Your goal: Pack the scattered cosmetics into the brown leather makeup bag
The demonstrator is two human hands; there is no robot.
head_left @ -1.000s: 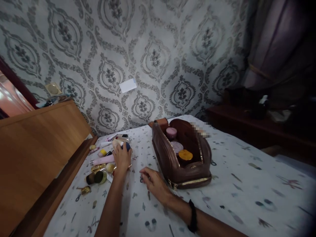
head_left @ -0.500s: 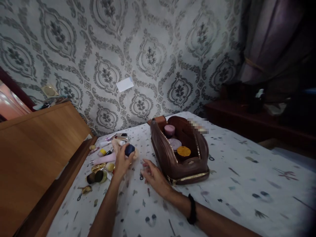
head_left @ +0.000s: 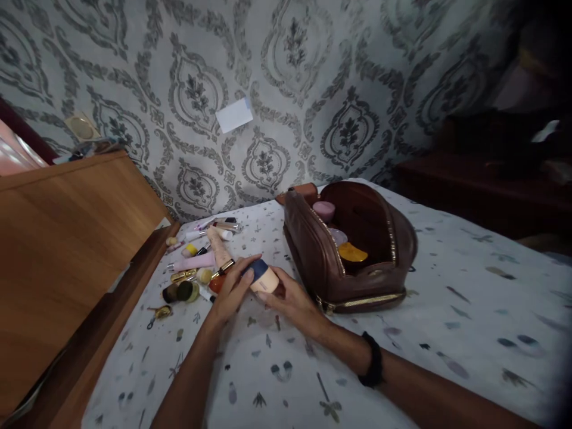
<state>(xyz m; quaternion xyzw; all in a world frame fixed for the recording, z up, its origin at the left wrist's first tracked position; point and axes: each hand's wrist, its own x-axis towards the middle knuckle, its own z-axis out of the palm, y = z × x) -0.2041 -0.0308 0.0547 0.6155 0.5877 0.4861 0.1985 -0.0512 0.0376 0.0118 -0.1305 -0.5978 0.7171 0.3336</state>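
A small jar [head_left: 265,282] with a dark blue lid and a peach-coloured body lies tilted between my two hands. My left hand [head_left: 235,286] grips it at the lid end. The fingers of my right hand [head_left: 290,299] close around its peach end. Just right of my hands stands a brown leather bag [head_left: 313,250], unzipped and open. Inside it are a pink round container [head_left: 324,210], a pale lilac one [head_left: 338,236] and a yellow-orange one [head_left: 353,252]. Several cosmetics lie left of my left hand, among them a pink tube [head_left: 196,262] and a red-orange item [head_left: 217,285].
A white patterned sheet [head_left: 268,381] covers the surface. On the left is a wooden panel [head_left: 75,238] with small things on top. Patterned wallpaper [head_left: 196,95] with a white card [head_left: 234,115] is behind. Dark red furniture [head_left: 465,190] stands at the right back.
My right hand has reached the jar and taken hold of its peach end. My left hand has brought the jar rightward, away from the cosmetics. The view has shifted.
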